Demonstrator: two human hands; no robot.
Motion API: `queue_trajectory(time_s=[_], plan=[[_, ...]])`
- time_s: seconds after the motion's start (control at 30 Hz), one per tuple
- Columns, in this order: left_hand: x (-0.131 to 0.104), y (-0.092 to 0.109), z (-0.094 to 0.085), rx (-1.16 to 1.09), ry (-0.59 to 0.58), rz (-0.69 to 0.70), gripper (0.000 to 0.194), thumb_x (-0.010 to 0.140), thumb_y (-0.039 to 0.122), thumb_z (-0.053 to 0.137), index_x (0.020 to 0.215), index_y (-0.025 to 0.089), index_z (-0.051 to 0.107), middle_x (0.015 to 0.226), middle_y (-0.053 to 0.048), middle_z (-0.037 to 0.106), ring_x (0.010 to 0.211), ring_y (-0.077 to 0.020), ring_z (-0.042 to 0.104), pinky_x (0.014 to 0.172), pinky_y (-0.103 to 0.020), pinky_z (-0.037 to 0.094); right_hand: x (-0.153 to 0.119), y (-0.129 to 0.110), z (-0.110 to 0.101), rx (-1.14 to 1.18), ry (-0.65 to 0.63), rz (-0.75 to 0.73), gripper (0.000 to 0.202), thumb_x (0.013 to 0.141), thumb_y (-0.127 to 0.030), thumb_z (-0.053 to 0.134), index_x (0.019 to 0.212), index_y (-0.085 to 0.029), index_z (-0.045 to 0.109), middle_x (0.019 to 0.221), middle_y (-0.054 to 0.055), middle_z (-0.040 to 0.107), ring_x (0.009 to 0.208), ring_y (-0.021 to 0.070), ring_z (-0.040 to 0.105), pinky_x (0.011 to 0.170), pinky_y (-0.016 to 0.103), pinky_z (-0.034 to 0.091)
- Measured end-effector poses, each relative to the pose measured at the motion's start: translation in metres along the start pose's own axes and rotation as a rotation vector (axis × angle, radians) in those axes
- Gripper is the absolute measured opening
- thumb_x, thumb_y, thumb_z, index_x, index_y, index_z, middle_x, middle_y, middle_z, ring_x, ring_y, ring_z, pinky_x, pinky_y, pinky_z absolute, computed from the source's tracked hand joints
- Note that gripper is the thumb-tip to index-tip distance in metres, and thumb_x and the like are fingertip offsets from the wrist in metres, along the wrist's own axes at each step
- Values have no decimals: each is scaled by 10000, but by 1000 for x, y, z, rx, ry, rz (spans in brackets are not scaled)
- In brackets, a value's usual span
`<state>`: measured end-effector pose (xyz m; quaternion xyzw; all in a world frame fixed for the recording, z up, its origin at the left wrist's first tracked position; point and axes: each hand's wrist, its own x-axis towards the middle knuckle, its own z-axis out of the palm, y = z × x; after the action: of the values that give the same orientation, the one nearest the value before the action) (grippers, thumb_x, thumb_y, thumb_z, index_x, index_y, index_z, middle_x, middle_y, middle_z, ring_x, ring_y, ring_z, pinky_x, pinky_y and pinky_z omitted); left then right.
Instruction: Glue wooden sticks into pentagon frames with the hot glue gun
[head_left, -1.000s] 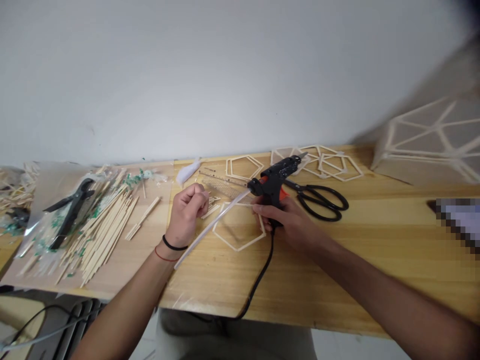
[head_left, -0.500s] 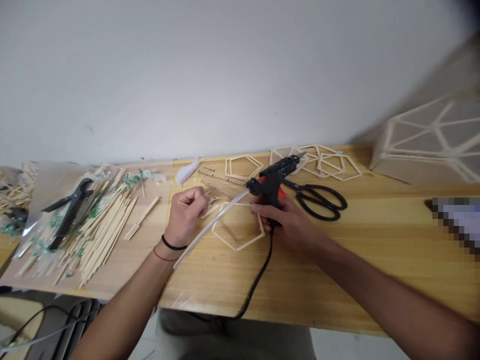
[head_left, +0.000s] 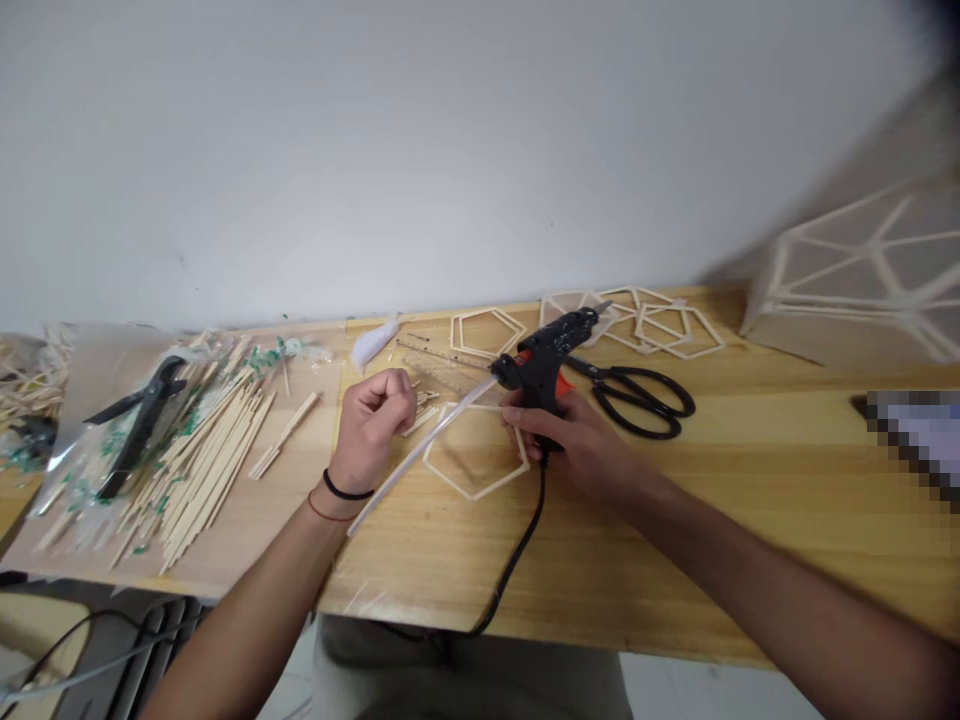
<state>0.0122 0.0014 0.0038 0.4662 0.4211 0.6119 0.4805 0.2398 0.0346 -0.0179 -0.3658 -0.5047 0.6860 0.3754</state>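
Note:
My right hand (head_left: 581, 440) is closed round the handle of a black hot glue gun (head_left: 551, 350), with its nozzle pointing up and to the right. A long clear glue stick (head_left: 420, 450) sticks out of the gun's back and slants down toward my left wrist. My left hand (head_left: 379, 420) is closed in a fist above the table; whatever its fingers hold, if anything, is hidden. Between my hands lies a pentagon frame (head_left: 472, 495) of thin wooden sticks, partly behind the glue stick and my right fingers. Short stick pieces (head_left: 421, 420) lie just right of my left hand.
Black-handled scissors (head_left: 649, 405) lie right of the gun. More stick frames (head_left: 679, 335) and a clear ruler (head_left: 442, 352) lie toward the wall. Loose sticks (head_left: 217, 480) and a black clamp-like tool (head_left: 142, 430) are at left. A panelled stick structure (head_left: 862, 270) stands at right.
My left hand has turned slightly, its fingers curling tighter. My right hand and the glue gun have stayed nearly still.

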Motion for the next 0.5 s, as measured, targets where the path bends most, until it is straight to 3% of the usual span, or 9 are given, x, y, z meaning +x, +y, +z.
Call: queue_trajectory(time_s=[0.5], plan=[[0, -3, -1, 61, -10, -21, 438, 765, 134, 686, 540, 205, 316, 539, 58, 350, 525, -86, 292, 540, -316, 180, -1, 0, 0, -9, -7, -1, 202, 857, -358, 788, 805, -210, 660, 535, -48, 577, 482, 117, 497, 511, 281, 366]])
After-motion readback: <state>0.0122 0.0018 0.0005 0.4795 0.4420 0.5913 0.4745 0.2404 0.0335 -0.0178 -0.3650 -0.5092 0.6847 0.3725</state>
